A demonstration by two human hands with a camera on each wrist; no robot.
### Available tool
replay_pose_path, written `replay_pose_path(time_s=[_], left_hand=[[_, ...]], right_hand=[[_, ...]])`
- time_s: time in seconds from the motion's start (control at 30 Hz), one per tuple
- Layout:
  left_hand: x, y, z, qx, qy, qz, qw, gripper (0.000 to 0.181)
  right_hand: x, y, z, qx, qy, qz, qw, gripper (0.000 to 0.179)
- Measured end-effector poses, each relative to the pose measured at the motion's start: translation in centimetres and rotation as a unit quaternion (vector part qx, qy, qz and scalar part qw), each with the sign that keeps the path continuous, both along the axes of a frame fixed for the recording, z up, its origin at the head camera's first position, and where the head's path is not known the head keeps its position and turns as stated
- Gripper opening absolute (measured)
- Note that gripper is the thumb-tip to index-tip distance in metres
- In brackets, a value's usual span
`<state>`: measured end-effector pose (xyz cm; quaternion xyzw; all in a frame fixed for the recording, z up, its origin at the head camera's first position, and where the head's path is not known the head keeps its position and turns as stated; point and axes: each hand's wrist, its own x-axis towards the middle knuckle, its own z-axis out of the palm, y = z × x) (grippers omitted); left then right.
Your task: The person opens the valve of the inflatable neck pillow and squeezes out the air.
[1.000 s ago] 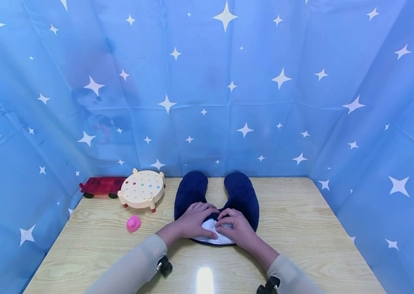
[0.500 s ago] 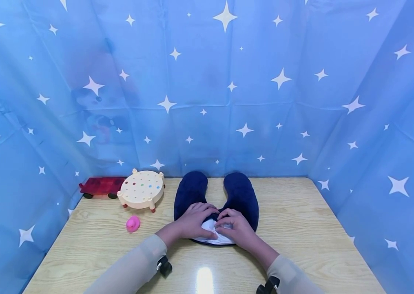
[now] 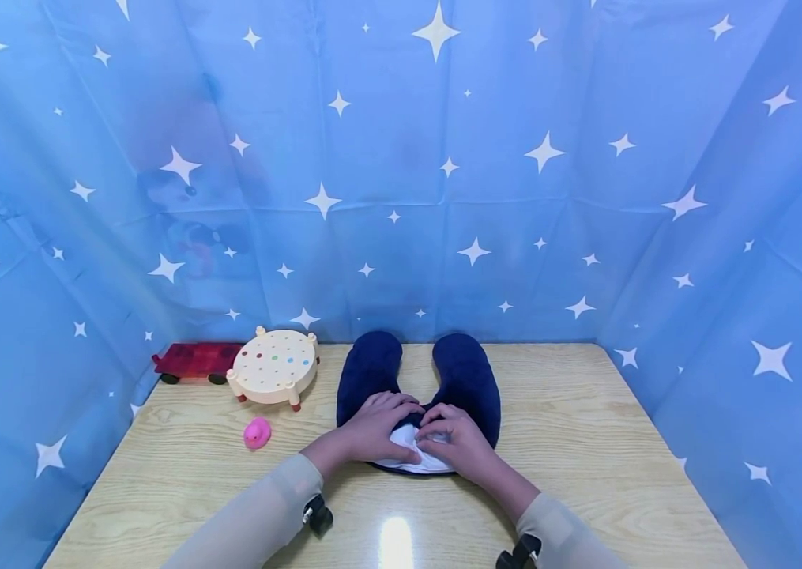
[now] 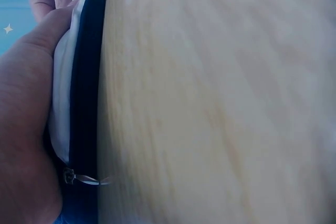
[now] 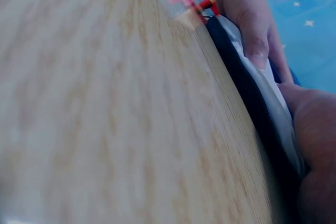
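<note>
A navy U-shaped neck pillow (image 3: 470,378) lies on the wooden table with its two ends toward the curtain. Its cover is parted at the near curve, and white inner fabric (image 3: 404,436) shows through the gap. My left hand (image 3: 370,431) grips the left part of the curve, thumb on the white fabric and fingers over the navy cover. Opposite it, my right hand (image 3: 466,449) pinches at the opening with bent fingers. In the left wrist view, a metal zipper pull (image 4: 86,180) hangs at one end of the white strip. Both palms hide part of the pillow.
On the left of the table (image 3: 585,458) a cream round toy stool (image 3: 276,367) with coloured dots leans by a red plaid wheeled cart (image 3: 199,361). A pink rubber duck (image 3: 257,433) sits in front of them. A blue star-patterned curtain (image 3: 401,158) surrounds the table.
</note>
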<state>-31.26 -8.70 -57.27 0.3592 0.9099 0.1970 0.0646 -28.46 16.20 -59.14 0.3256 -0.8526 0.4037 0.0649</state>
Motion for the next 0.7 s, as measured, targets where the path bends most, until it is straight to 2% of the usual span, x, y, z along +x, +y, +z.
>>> replay_pose_path(time_s=[0.3,0.7], left_hand=[[0.1,-0.02,0.16,0.001,-0.004,-0.002,1.0,0.085],[-0.07,-0.04,-0.19,0.002,0.0,-0.004,1.0,0.087]], right_hand=[[0.2,-0.16,0.41,0.006,-0.014,-0.003,0.9999,0.009],[0.26,-0.21,0.46,0.009,-0.017,-0.005,0.9998,0.009]])
